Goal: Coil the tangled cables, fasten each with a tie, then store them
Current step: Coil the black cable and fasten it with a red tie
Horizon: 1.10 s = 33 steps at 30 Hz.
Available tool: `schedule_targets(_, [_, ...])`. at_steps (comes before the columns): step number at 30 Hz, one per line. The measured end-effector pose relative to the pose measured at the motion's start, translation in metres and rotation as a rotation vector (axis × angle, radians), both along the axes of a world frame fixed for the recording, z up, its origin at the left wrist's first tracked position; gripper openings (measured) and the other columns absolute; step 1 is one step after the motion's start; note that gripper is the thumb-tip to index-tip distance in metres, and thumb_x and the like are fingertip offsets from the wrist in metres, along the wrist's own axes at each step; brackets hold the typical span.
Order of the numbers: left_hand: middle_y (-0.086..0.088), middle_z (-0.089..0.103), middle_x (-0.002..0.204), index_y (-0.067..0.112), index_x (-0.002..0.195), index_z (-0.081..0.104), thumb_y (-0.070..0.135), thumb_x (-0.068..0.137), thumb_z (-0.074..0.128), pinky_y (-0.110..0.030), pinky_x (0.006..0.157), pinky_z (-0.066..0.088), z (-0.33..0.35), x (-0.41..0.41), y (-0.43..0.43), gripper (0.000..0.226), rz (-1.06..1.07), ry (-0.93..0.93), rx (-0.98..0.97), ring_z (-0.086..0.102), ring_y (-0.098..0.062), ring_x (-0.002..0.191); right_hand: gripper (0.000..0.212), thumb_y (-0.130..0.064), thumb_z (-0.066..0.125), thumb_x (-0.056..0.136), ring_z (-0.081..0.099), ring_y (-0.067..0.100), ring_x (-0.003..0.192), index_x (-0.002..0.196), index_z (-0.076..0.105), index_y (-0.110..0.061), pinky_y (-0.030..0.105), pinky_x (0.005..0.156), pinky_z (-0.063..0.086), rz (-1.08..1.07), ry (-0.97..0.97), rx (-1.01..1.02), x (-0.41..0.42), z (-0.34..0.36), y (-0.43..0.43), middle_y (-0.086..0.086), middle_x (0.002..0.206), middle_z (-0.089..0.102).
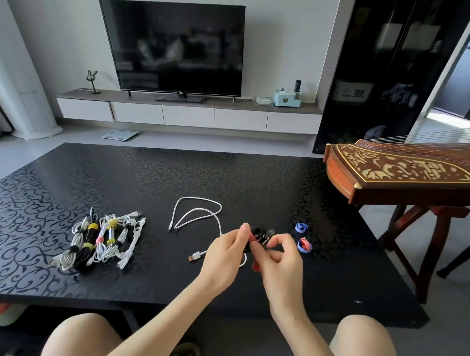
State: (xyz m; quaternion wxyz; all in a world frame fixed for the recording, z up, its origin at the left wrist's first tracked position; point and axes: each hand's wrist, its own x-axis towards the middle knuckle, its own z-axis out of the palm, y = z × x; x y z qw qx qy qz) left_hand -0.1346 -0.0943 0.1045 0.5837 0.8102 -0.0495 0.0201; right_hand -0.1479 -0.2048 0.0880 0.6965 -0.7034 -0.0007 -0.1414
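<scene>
Big dark patterned table under everything, and its busy black surface is hazard one: a dark cable set down here would be hard to pick out. Off to the left sits the pile of finished bundles, white and black cables already banded in yellow, pink and black, well apart from the action and safe unless an elbow sweeps that way. In the middle lies the loose white cable, uncoiled, its USB plug just beside the left hand, and one bend of it runs under the hands, so a lift could snag it and drag it along. The left hand pinches the upper end of the red tie between thumb and fingers. The right hand has its fingers curled in, pinching the black coil, which is held up between both hands above the table. The danger is clear: ease either pinch and, I reckon, the coil springs open, or the tie closes crooked and leaves loops spilling out. Whether the tie has gone fully round, I cannot tell. Last, two rolled spare ties rest near the right hand, easy to knock off with a careless wrist.
</scene>
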Motion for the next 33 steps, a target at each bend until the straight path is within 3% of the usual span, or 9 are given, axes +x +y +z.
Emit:
schedule_targets(4, [-0.002, 0.047, 0.063, 0.016, 0.069, 0.05, 0.038, 0.1, 0.037, -0.034, 0.06, 0.034, 0.0, 0.003, -0.001, 0.04, 0.042, -0.017, -0.1, 0.038, -0.016, 0.061, 0.03, -0.022, 0.07, 0.084, 0.049, 0.017, 0.047, 0.076, 0.046, -0.006, 0.026, 0.05, 0.042, -0.016, 0.013, -0.038, -0.004, -0.003, 0.0, 0.006, 0.046, 0.051])
schedule_targets(10, [0.013, 0.052, 0.064, 0.023, 0.072, 0.049, 0.03, 0.099, 0.045, -0.009, 0.047, 0.037, 0.004, 0.01, 0.009, 0.028, 0.064, 0.001, -0.199, 0.046, 0.003, 0.051, 0.011, -0.026, 0.062, 0.089, 0.053, 0.002, 0.049, 0.087, 0.067, -0.017, 0.014, 0.051, 0.042, 0.206, 0.058, -0.092, -0.013, -0.01, -0.015, 0.002, 0.064, 0.069])
schedule_targets(14, [0.011, 0.042, 0.057, 0.013, 0.071, 0.04, 0.029, 0.098, 0.049, -0.011, 0.041, 0.028, 0.013, 0.011, 0.015, 0.032, 0.044, 0.008, -0.268, 0.032, -0.002, 0.042, 0.011, -0.021, 0.064, 0.087, 0.059, 0.003, 0.07, 0.089, 0.074, -0.026, 0.016, 0.061, 0.045, 0.26, 0.05, -0.223, -0.011, -0.014, -0.03, -0.01, 0.088, 0.067])
schedule_targets(17, [0.013, 0.039, 0.053, 0.009, 0.074, 0.041, 0.03, 0.097, 0.051, -0.014, 0.041, 0.025, 0.02, 0.009, 0.014, 0.032, -0.01, 0.004, -0.29, 0.026, -0.003, 0.043, 0.01, -0.03, 0.067, 0.084, 0.051, 0.002, 0.062, 0.089, 0.076, -0.03, 0.015, 0.059, 0.041, 0.213, 0.098, -0.34, -0.003, -0.011, -0.037, -0.007, 0.077, 0.059])
schedule_targets(20, [0.015, 0.044, 0.053, 0.009, 0.072, 0.042, 0.028, 0.097, 0.051, -0.014, 0.042, 0.024, 0.026, 0.006, 0.013, 0.033, -0.084, -0.011, -0.288, 0.026, -0.003, 0.043, 0.02, -0.033, 0.068, 0.079, 0.046, 0.008, 0.047, 0.088, 0.077, -0.019, 0.018, 0.047, 0.038, 0.395, 0.282, -0.124, 0.004, 0.0, -0.044, -0.003, 0.059, 0.058])
schedule_targets(23, [-0.017, 0.047, 0.062, 0.01, 0.07, 0.041, 0.023, 0.099, 0.048, -0.014, 0.043, 0.023, 0.033, 0.002, 0.015, 0.032, -0.188, -0.018, -0.235, 0.029, -0.004, 0.043, 0.021, -0.018, 0.065, 0.078, 0.055, 0.015, 0.055, 0.085, 0.075, -0.001, 0.025, 0.051, 0.047, 0.558, 0.382, 0.241, 0.011, 0.013, -0.051, 0.01, 0.068, 0.063])
schedule_targets(25, [-0.023, 0.055, 0.067, 0.01, 0.071, 0.04, 0.015, 0.1, 0.044, -0.012, 0.046, 0.028, 0.035, 0.0, 0.014, 0.03, -0.268, -0.019, -0.194, 0.042, -0.003, 0.048, 0.017, -0.01, 0.061, 0.081, 0.059, 0.015, 0.062, 0.083, 0.075, -0.001, 0.024, 0.054, 0.049, 0.552, 0.401, 0.335, 0.017, 0.023, -0.054, 0.012, 0.072, 0.066])
schedule_targets(29, [-0.023, 0.049, 0.073, 0.018, 0.075, 0.045, 0.023, 0.099, 0.045, -0.041, 0.067, 0.037, 0.031, -0.006, 0.013, 0.024, -0.349, -0.03, -0.035, 0.044, -0.026, 0.072, 0.023, -0.003, 0.056, 0.09, 0.07, 0.026, 0.084, 0.112, 0.06, -0.007, 0.026, 0.064, 0.055, 0.477, 0.346, 0.132, 0.027, 0.041, -0.056, 0.017, 0.093, 0.071])
schedule_targets(33, [-0.027, 0.052, 0.076, 0.019, 0.08, 0.045, 0.037, 0.092, 0.043, -0.056, 0.077, 0.044, 0.03, -0.009, 0.017, 0.021, -0.361, -0.076, 0.045, 0.051, -0.039, 0.072, 0.01, -0.006, 0.059, 0.09, 0.072, 0.02, 0.075, 0.098, 0.063, -0.002, 0.023, 0.061, 0.055, 0.471, 0.263, -0.075, 0.029, 0.06, -0.061, 0.01, 0.078, 0.073])
